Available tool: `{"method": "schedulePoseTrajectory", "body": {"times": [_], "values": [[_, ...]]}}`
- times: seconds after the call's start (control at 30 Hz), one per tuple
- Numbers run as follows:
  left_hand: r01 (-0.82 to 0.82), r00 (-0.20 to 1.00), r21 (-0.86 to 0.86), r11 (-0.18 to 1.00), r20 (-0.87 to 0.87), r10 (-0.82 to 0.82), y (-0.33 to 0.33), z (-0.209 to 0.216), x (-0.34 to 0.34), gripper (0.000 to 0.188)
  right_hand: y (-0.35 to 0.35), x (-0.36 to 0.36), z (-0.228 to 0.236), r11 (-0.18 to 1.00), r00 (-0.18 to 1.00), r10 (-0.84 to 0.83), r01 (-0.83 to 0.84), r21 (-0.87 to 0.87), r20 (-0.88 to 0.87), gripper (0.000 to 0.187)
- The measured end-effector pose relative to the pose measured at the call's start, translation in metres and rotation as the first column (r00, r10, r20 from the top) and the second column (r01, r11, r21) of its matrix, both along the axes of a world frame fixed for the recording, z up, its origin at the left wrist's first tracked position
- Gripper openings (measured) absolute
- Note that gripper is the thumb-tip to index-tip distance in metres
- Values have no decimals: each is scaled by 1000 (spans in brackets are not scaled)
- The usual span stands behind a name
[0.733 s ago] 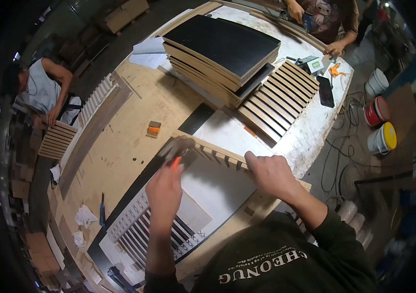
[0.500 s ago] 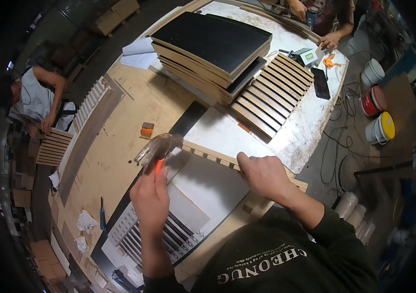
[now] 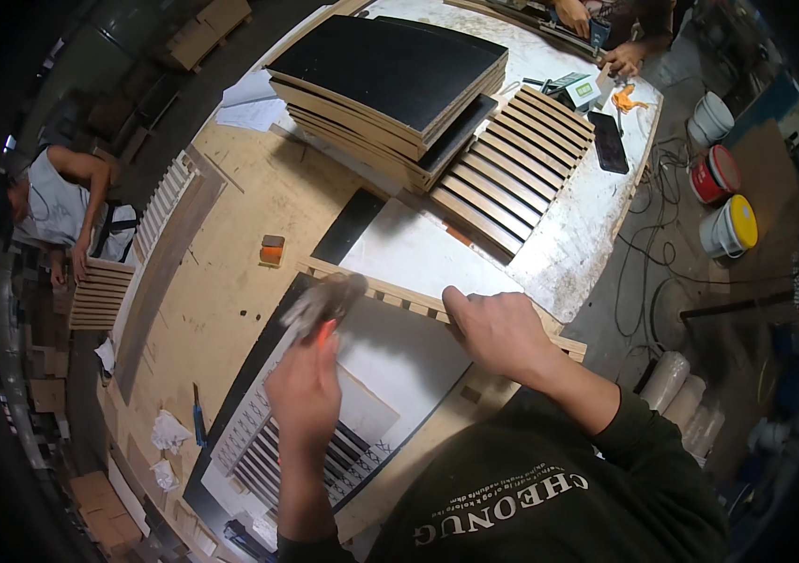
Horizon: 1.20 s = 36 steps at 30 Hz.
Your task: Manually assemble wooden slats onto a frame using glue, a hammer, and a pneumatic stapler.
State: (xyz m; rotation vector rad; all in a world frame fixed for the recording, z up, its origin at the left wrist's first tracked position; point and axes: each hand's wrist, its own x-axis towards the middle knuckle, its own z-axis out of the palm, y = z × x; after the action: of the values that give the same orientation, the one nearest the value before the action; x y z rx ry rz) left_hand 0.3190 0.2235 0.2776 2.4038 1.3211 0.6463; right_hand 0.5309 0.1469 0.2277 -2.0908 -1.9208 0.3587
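Note:
My left hand (image 3: pixel 304 389) is closed round the orange handle of a hammer (image 3: pixel 326 302). Motion blurs the hammer's head, which overlaps the left part of a notched wooden strip (image 3: pixel 406 301); whether the two touch I cannot tell. My right hand (image 3: pixel 503 336) grips that strip farther right, fingers folded over it and partly hidden. Dark pieces show in or beside the strip's notches. Beneath lies a white sheet (image 3: pixel 404 352) with a black edge and a striped, slat-like pattern, partly covered by my left forearm.
Beyond the strip stand stacked black-topped boards (image 3: pixel 385 70) and a slatted wooden panel (image 3: pixel 517 159). A phone (image 3: pixel 609 143), an orange-and-brown block (image 3: pixel 272 250) and a blue cutter (image 3: pixel 199 416) lie on the table. Co-workers are at the far right and left. Buckets (image 3: pixel 728 227) and cables cover floor at right.
The hammer has moved right and a little nearer to me over the strip, its head now blurred. My right hand keeps its hold. The whole view has shifted slightly.

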Motion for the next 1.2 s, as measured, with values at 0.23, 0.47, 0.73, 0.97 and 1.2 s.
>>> {"method": "schedulePoseTrajectory", "body": {"times": [0.23, 0.47, 0.73, 0.97, 1.2], "values": [[-16, 999, -53, 998, 27, 17, -8, 11, 6, 17, 1, 1, -3, 1000, 1000, 9, -9, 14, -26, 14], [13, 993, -95, 995, -118, -24, -12, -9, 17, 16, -2, 6, -1, 1000, 998, -7, 6, -25, -64, 16], [6, 985, -58, 998, -169, -15, -15, -5, 16, 15, -91, 66, 22, 986, 982, -85, 60, -153, -168, 31], [101, 994, -28, 994, -31, -102, -36, 2, 27, 13, -121, 68, -53, 944, 778, -85, 262, 198, -623, 36], [62, 998, -62, 996, 15, -62, -39, 5, 26, 13, -95, 34, -76, 919, 578, -17, 330, 215, -816, 38]]}}
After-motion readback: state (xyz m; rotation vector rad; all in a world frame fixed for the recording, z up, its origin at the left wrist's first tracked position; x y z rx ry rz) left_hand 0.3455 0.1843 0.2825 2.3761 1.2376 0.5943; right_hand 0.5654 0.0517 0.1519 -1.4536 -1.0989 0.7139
